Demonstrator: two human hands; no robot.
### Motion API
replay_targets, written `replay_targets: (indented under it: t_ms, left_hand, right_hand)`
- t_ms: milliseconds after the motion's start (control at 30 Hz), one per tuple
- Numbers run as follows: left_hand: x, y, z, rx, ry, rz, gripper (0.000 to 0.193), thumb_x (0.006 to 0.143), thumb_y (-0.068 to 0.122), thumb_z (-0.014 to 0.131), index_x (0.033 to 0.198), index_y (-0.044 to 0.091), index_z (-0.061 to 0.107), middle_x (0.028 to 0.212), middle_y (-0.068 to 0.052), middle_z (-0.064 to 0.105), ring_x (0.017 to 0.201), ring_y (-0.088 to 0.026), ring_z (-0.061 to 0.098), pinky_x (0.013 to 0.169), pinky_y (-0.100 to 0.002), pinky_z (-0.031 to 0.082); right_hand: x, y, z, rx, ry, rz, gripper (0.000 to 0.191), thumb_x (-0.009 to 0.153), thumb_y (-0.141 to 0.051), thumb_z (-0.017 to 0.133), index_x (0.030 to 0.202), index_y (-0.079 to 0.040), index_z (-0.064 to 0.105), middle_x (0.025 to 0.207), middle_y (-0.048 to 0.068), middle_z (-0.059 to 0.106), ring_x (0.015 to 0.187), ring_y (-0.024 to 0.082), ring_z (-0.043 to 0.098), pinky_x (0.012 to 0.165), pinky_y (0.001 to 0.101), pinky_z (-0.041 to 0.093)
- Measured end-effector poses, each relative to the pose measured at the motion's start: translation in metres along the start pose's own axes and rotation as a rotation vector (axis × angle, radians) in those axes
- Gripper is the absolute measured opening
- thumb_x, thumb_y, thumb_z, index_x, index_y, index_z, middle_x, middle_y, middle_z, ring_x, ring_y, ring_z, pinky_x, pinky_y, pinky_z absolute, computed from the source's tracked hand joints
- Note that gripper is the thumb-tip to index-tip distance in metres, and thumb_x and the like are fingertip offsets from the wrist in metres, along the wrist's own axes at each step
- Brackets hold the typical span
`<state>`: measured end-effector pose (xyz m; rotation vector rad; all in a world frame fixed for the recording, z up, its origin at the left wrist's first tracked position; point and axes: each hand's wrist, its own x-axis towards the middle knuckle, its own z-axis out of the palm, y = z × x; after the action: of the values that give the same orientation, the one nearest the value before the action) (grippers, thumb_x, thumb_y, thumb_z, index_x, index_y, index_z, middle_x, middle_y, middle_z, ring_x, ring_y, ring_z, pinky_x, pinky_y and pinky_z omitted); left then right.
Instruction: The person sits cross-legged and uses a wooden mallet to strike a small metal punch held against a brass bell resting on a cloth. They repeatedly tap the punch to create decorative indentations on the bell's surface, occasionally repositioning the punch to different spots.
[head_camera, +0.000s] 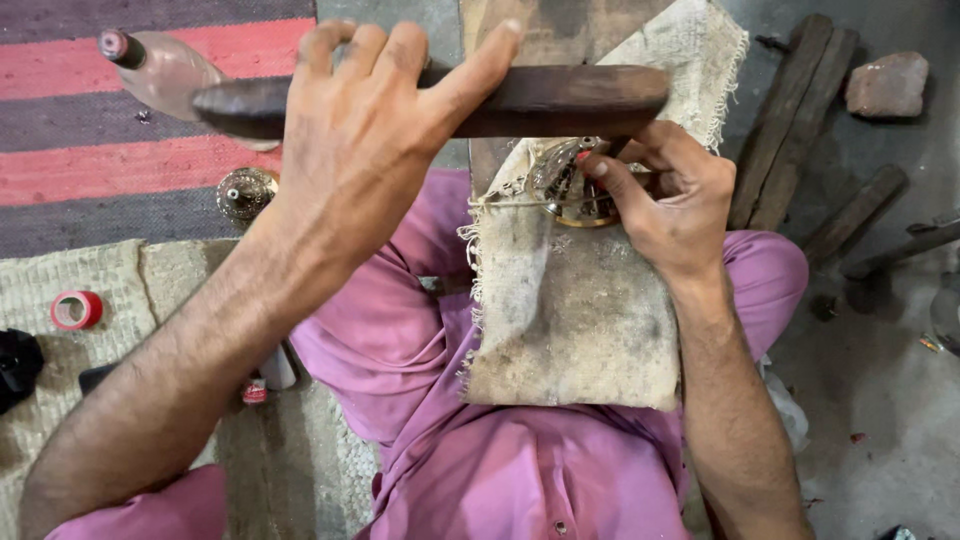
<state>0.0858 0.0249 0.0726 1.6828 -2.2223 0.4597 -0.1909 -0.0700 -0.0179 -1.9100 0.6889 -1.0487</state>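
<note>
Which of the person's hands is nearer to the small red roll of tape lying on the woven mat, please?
Left. The left hand grips the dark wooden bar above and right of the small red roll of tape; the right hand is farther right, on the round metal piece.

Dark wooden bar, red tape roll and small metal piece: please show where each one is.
dark wooden bar (560, 100), head view, bare right part.
red tape roll (76, 310), head view, its rim.
small metal piece (560, 175), head view, shiny top.
</note>
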Motion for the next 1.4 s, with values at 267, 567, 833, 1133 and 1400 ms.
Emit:
replay_targets:
  t_ms: [267,567,833,1133,1400]
  left_hand:
    - [0.006,0.001,-0.006,-0.042,0.039,-0.012,0.06,0.101,0.002,0.059,0.156,0.023,0.047,0.105,-0.012,0.057,0.101,-0.031,0.062,0.095,-0.046,0.047]
    - [0.013,0.004,-0.007,-0.267,-0.042,-0.112,0.066,0.096,0.005,0.067,0.157,0.019,0.047,0.124,-0.017,0.059,0.112,-0.038,0.06,0.094,-0.051,0.048]
    - [0.019,0.0,-0.006,-0.184,0.064,0.024,0.053,0.096,-0.003,0.062,0.145,0.013,0.053,0.133,-0.018,0.056,0.123,-0.037,0.057,0.099,-0.053,0.043]
    - [0.027,-0.004,-0.011,-0.137,0.027,0.019,0.054,0.09,-0.005,0.068,0.14,0.014,0.058,0.117,-0.021,0.061,0.11,-0.041,0.061,0.092,-0.054,0.047]
    - [0.028,0.001,-0.011,-0.365,-0.016,-0.035,0.06,0.084,-0.011,0.062,0.139,0.009,0.054,0.124,-0.021,0.06,0.116,-0.044,0.06,0.093,-0.052,0.05]
  right_hand:
    - [0.002,0.008,-0.002,0.039,-0.021,-0.12,0.025,0.109,0.004,0.074,0.132,0.004,0.064,0.111,0.016,0.076,0.093,0.017,0.078,0.074,0.0242,0.068]
    - [0.001,0.009,-0.005,0.02,-0.032,-0.057,0.022,0.107,0.0,0.073,0.128,0.002,0.067,0.104,0.013,0.078,0.087,0.016,0.079,0.07,0.0232,0.067]
    - [0.001,0.012,-0.006,0.052,-0.035,-0.067,0.021,0.108,-0.005,0.075,0.126,0.002,0.068,0.106,0.013,0.078,0.091,0.019,0.079,0.076,0.0253,0.068]
    - [0.004,0.011,-0.007,0.113,-0.01,-0.035,0.021,0.108,-0.011,0.074,0.124,0.002,0.068,0.105,0.012,0.076,0.095,0.018,0.079,0.083,0.028,0.07]
    - [0.0,0.005,-0.004,0.084,0.015,-0.01,0.018,0.108,-0.004,0.075,0.123,0.003,0.068,0.107,0.014,0.075,0.096,0.019,0.078,0.085,0.0286,0.069]
